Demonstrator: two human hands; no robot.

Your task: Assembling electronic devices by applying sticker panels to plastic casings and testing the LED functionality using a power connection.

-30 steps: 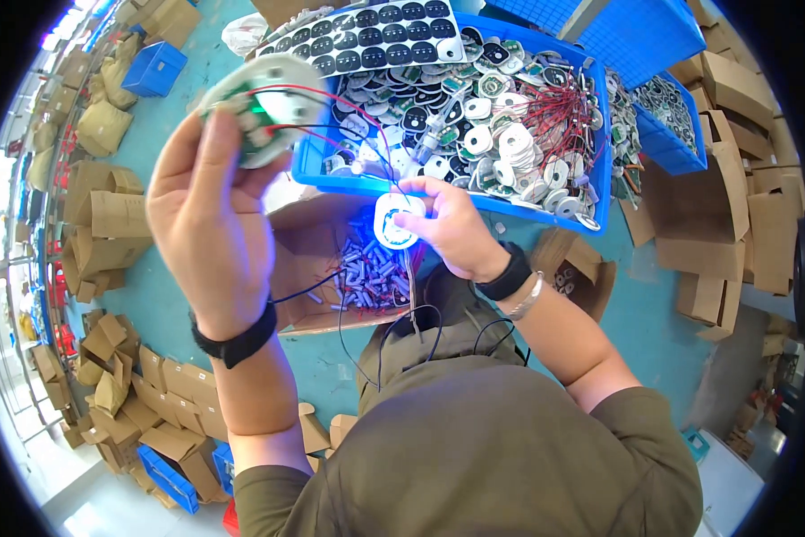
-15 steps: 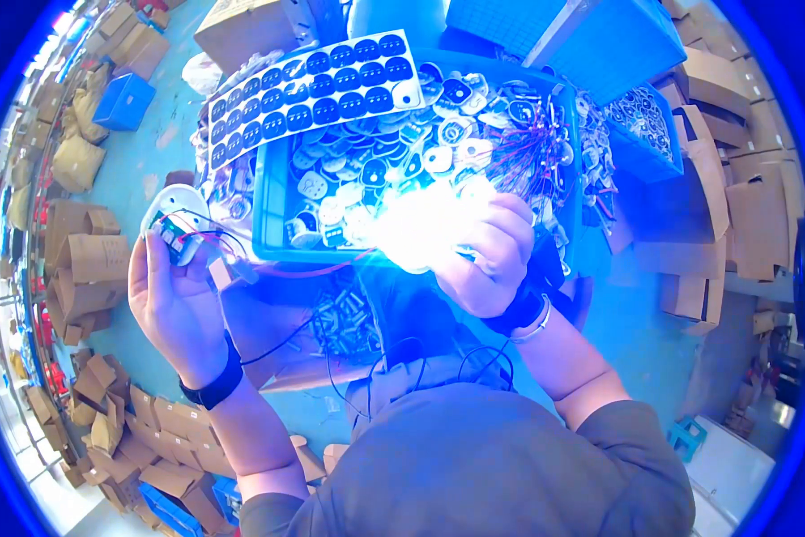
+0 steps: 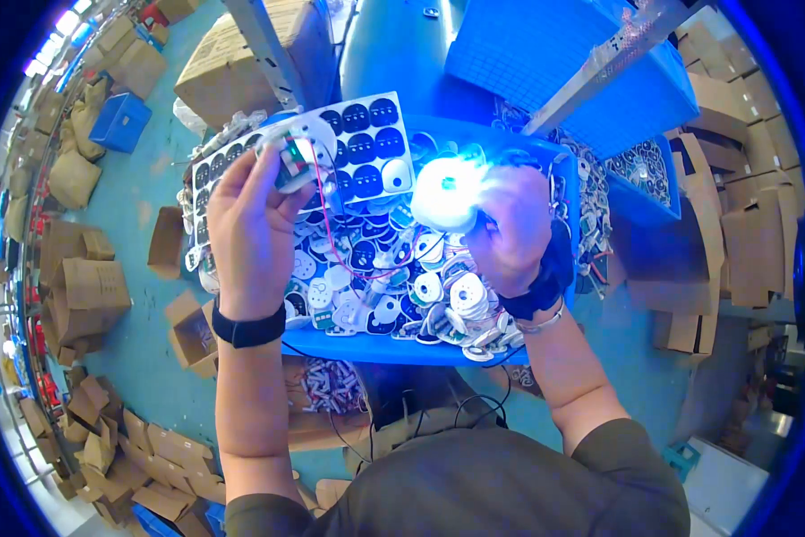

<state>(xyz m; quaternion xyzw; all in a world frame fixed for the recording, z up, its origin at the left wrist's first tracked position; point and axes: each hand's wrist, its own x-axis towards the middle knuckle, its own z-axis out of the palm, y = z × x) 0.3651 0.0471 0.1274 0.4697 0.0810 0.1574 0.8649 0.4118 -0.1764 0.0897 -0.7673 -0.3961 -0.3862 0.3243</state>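
Observation:
Pinched in the fingers of my left hand [image 3: 255,224] is a white round housing [image 3: 317,134] with a green circuit board on its open side. Red and black wires [image 3: 323,215] trail from it over the bin. My right hand [image 3: 519,237] grips a round white lamp [image 3: 442,201] that glows bright blue-white; glare hides part of it and some of my fingertips. Both hands are above a blue bin [image 3: 402,352] heaped with white round lamp parts [image 3: 469,295]. Behind my left hand lies a white sheet of round black stickers [image 3: 362,148].
Under the bin's near edge, a cardboard box holds small cylinders [image 3: 331,385]. A large carton [image 3: 246,63] and a metal post [image 3: 264,45] stand at the far left. Blue crates [image 3: 572,80] rise at the far right, with another post in front. Cartons [image 3: 680,268] line the right side.
My left hand has moved right and farther away with the housing, now over the sticker sheet. The lamp in my right hand has risen farther off, and its round outline shows through less glare.

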